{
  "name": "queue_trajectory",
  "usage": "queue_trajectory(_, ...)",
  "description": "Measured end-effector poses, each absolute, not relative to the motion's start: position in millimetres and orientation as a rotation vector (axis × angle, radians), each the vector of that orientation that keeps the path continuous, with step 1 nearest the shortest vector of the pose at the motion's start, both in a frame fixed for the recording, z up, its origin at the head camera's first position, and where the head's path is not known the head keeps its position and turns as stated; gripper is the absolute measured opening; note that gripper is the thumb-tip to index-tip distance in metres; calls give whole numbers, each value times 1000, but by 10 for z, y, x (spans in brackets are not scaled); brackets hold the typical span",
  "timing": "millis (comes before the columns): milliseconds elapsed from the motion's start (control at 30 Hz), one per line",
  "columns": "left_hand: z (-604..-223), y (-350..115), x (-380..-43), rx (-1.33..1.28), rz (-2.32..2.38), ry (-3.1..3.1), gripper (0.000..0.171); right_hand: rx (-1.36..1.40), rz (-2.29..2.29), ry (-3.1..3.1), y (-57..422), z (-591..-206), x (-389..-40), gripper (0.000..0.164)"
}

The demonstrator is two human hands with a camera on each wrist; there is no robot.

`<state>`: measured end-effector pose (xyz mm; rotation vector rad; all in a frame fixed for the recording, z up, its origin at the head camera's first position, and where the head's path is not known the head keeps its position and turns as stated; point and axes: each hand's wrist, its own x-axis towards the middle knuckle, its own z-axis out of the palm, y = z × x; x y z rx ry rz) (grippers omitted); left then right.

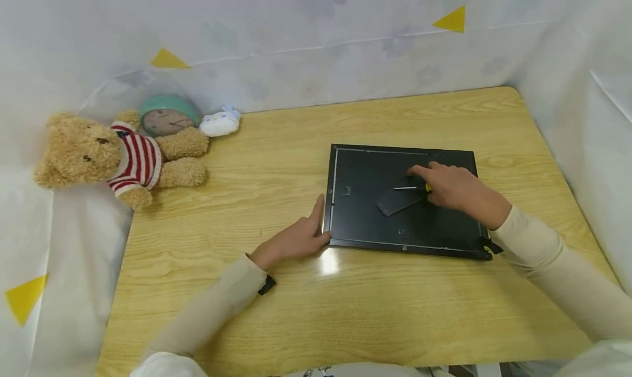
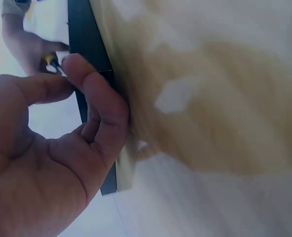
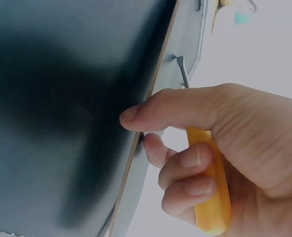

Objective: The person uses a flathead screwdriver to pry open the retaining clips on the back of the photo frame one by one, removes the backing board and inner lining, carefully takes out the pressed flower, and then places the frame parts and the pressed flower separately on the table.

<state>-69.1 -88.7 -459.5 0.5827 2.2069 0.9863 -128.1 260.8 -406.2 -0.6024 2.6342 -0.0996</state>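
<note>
A black picture frame lies on the table with its back upward. My left hand touches its left edge near the lower corner, fingers along the side and thumb at the corner. My right hand is above the frame's back. It holds a screwdriver with a yellow handle and a flat metal blade, the blade pointing away from the palm. A fingertip of this hand also touches the edge of the dark stand flap, which tilts up from the back; whether it is pinched I cannot tell.
A teddy bear in a striped sweater lies at the table's left. Behind it stand a green clock and a small white plush. White curtains hang along the table's back and sides.
</note>
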Motion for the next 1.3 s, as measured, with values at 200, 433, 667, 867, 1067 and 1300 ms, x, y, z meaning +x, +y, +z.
queue_trajectory(200, -4545, -925, -725, 614, 954, 2210, 96, -632, -172, 2608, 2581, -3922, -1294, 58)
queue_trajectory(433, -4465, -987, -1040, 705, 837, 2272, 118, -837, -369, 2652, 2196, -3873, -1211, 28)
queue_trajectory(667, -4435, -879, -1215, 798, 769, 2216, 141, -973, -454, 2622, 1846, -4109, -1150, 9)
queue_trajectory(867, -4448, -838, -1228, 766, 733, 2229, 139, -956, -499, 2605, 1740, -4202, -1109, 10)
queue_trajectory(1067, -4474, -826, -1235, 763, 758, 2210, 139, -945, -511, 2624, 1704, -4232, -1097, 10)
queue_trajectory(1300, -4495, -835, -1238, 744, 855, 2178, 141, -1008, -526, 2626, 1689, -4266, -1102, 10)
